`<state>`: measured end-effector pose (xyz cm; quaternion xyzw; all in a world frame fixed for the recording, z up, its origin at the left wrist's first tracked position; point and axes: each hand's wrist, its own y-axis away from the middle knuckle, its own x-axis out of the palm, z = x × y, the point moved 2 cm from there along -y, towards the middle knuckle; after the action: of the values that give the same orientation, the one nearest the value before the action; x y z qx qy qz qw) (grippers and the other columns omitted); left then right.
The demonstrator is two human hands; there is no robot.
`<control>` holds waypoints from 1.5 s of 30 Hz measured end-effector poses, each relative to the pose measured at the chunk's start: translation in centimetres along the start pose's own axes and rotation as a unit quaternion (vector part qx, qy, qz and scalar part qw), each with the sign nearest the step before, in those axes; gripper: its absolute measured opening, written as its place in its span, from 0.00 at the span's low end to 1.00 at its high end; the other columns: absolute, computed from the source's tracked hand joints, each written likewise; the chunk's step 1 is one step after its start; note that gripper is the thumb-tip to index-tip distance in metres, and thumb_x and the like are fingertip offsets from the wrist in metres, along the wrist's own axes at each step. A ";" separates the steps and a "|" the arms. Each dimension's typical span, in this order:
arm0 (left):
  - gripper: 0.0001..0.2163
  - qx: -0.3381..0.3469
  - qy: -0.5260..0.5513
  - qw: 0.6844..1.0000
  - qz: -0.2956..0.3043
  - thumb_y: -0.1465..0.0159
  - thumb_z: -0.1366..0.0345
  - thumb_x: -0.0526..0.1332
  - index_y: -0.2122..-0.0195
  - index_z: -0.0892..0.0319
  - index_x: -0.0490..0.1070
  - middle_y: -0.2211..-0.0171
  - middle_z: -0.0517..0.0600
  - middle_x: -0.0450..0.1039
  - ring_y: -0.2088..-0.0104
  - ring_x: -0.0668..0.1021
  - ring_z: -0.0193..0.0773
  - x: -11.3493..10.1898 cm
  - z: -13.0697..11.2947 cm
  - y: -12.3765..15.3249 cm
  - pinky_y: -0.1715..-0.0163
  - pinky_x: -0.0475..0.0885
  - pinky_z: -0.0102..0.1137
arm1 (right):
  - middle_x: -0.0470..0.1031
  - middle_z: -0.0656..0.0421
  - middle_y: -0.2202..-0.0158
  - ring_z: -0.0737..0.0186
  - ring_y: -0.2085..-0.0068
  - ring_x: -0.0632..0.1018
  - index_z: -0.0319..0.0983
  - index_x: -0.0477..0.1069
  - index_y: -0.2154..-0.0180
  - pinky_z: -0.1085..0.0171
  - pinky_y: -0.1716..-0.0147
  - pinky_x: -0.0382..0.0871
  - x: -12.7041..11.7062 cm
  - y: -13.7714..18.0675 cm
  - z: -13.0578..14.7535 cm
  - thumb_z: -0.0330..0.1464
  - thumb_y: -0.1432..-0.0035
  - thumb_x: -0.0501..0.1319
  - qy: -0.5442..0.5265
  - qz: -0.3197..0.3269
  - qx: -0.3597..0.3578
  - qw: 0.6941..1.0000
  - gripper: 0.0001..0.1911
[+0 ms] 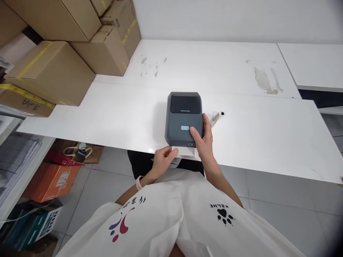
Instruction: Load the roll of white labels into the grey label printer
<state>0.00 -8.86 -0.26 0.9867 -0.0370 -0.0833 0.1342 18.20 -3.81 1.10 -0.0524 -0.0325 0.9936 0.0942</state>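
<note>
A dark grey label printer [183,119] stands on the white table near its front edge. A white strip of label paper [186,151] sticks out of its front, reaching over the table edge. My left hand [163,160] pinches the left corner of this strip between thumb and fingers. Around the printer's right side is my right hand [205,141], its fingers along the side wall and its thumb on top beside the light oblong button [185,127]. A small white roll [218,115] with a dark end lies just right of the printer, partly behind my right hand.
Cardboard boxes [53,73] are stacked on the table's left end. An orange box [52,180] and a teal box [40,226] sit low at the left, beside a shelf. The white table [262,132] extends to the right, with worn patches toward the wall.
</note>
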 end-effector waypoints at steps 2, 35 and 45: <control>0.20 -0.072 0.077 0.990 0.091 0.38 0.49 0.64 0.80 0.58 0.69 0.85 0.41 0.59 0.81 0.61 0.28 0.7 -0.2 -0.1 0.76 0.58 0.30 | 0.55 0.56 0.24 0.50 0.26 0.60 0.51 0.51 0.27 0.46 0.27 0.58 0.0 -0.2 0.0 0.51 0.36 0.64 -0.004 -0.001 0.003 1.000 0.43; 0.30 0.191 0.032 0.981 -0.030 0.26 0.42 0.38 0.29 0.43 0.60 0.23 0.44 0.48 0.23 0.52 0.47 -2.5 -3.9 -4.0 0.25 0.55 0.47 | 0.51 0.60 0.24 0.44 0.23 0.53 0.56 0.48 0.26 0.37 0.26 0.50 -2.3 0.1 1.7 0.58 0.31 0.47 0.114 0.022 -0.081 0.990 0.38; 0.34 0.098 -0.167 0.978 -0.074 0.37 0.61 0.62 0.29 0.56 0.58 0.32 0.62 0.63 0.31 0.64 0.58 -1.8 -5.8 -11.0 0.38 0.67 0.49 | 0.40 0.63 0.22 0.49 0.21 0.44 0.57 0.20 0.25 0.40 0.26 0.47 0.2 -14.1 4.4 0.65 0.34 0.37 0.153 -0.020 -0.241 0.958 0.46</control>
<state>-0.23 3.34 2.54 0.9673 0.0058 -0.2525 0.0226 20.16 9.84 6.53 -0.2240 -0.2569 0.9345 0.1022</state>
